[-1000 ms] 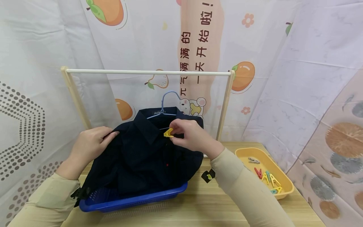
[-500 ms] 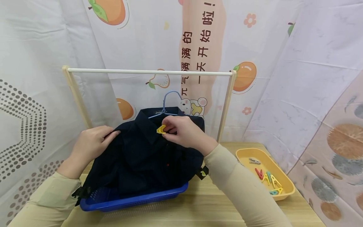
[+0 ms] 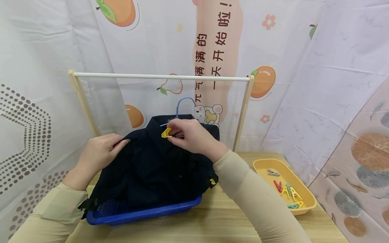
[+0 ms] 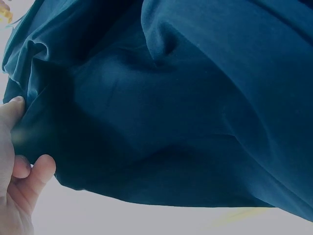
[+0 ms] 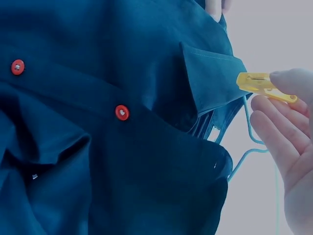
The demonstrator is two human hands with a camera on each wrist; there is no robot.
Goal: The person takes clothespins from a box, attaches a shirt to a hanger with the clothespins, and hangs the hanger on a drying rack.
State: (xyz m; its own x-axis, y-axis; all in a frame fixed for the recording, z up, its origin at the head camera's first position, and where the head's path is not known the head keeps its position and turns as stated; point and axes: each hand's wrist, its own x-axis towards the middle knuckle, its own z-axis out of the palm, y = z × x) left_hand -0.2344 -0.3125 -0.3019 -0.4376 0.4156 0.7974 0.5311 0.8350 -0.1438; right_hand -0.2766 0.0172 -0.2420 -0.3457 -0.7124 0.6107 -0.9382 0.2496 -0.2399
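Yellow tray (image 3: 290,177) is sitting outward of the right hand (image 3: 194,139), beside that forearm; inside, a metal clip (image 3: 273,173) is lying at the far end, with a red clip (image 3: 278,186), yellow clips (image 3: 294,193) and a teal clip (image 3: 288,188) bunching nearer the person. Blue basket (image 3: 152,213) is standing below and between the hands, its perforated side showing below the left hand (image 3: 98,153); the dark shirt (image 3: 149,172) is heaping in and above it, hiding most of the inside. Shirt is showing near-black navy from the head, bluer from the wrists: collar (image 5: 215,81) folding over, front sagging in soft creases, red buttons (image 5: 122,112) running down it. Blue hanger (image 3: 177,109) is sitting inside the shirt, hook rising just beyond the right hand. Left hand is pinching the shirt's edge at one shoulder. Right hand is pinching a small yellow clip (image 3: 166,133) between thumb and fingers, its nose overlapping the collar's edge in the right wrist view; contact uncertain. Rack (image 3: 161,76) is standing beyond both hands, white rod spanning above.
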